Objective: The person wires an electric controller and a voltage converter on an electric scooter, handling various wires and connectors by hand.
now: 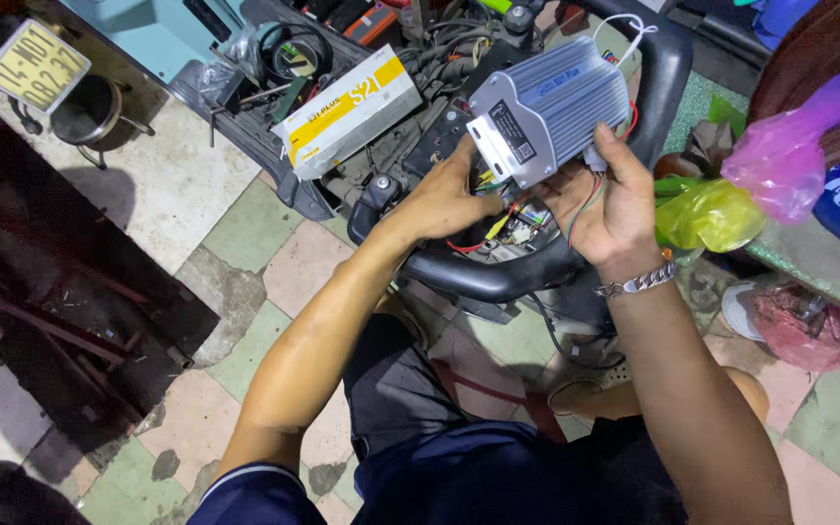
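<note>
A grey finned box [548, 115] is held up over the open scooter bay [439, 117], tilted, label end facing the camera. It is gripped from below by the right hand [612, 209]: thumb laid up its right side, fingers curled under it, palm against its lower edge. Red and green wires [583, 209] are seen running from the box across that palm.

The left hand [444, 199] is placed just below the box's label end, fingers bent and pressed together into the wire bundle [503, 228]; whether a wire is pinched cannot be told. A bracelet [639, 282] is worn on the right wrist.

A white-and-yellow carton [347, 112] is laid on the scooter, left of the box. Pink and yellow bags [751, 185] are seen at right.
</note>
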